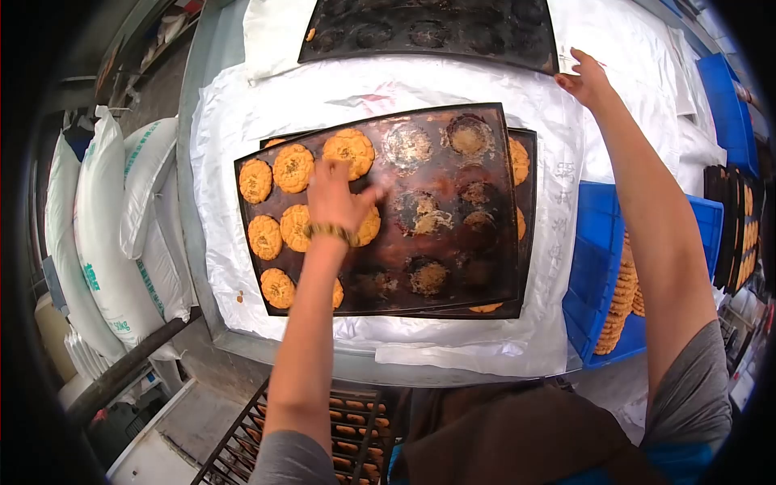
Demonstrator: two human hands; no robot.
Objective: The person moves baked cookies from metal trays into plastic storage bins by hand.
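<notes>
A dark baking tray point(380, 267) lies on the white-covered table, slightly askew over another tray. Round orange-brown cookies point(265, 237) sit on its left part; its right part shows only crusty round marks. Over the cookies is my left hand point(335, 198), fingers spread, near the top cookie point(349, 152); its fingertips partly overlap that cookie, and contact is unclear. At the upper right, my right hand point(584, 79) has its thumb and fingers at the corner of a second dark tray point(428, 34), which bears a small crumb at its left edge.
At the right stands a blue crate point(594, 267) with stacked cookies point(621, 295). Beyond it are upright trays point(727, 230) and another blue crate point(727, 113). White sacks point(89, 242) stand at the left. Below the table edge is a black rack point(356, 436) with cookies.
</notes>
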